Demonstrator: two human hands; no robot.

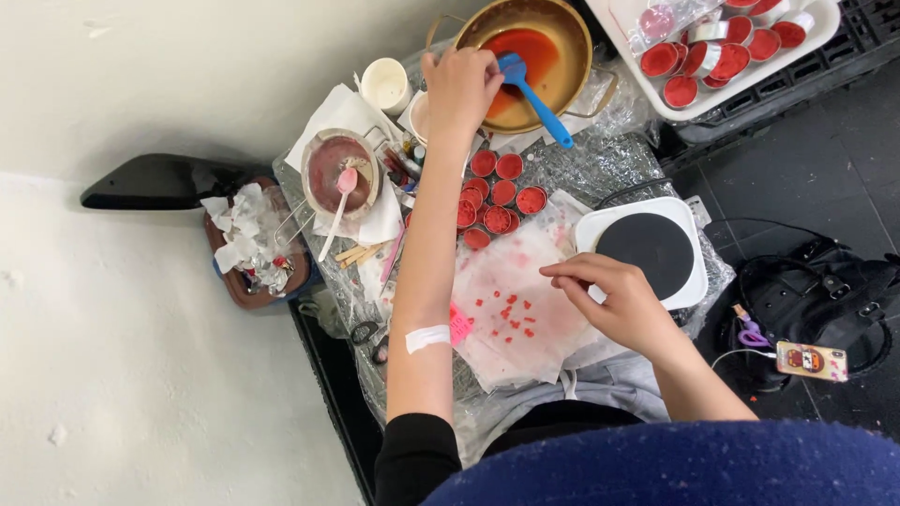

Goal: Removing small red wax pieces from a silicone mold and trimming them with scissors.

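1. Your left hand (pixel 459 86) is stretched out to the gold pot (pixel 570 37) of red liquid, its fingers curled closed on the blue spatula (pixel 532 96), whose head rests at the pot's rim.
2. Your right hand (pixel 614 298) hovers over the white paper (pixel 525 272) on the table, fingers pinched together; I cannot tell whether it holds anything.
3. Small red crumbs (pixel 511 314) lie scattered on the paper, just beside your right fingertips.
4. Red-filled tins (pixel 497 192) cluster between pot and paper.
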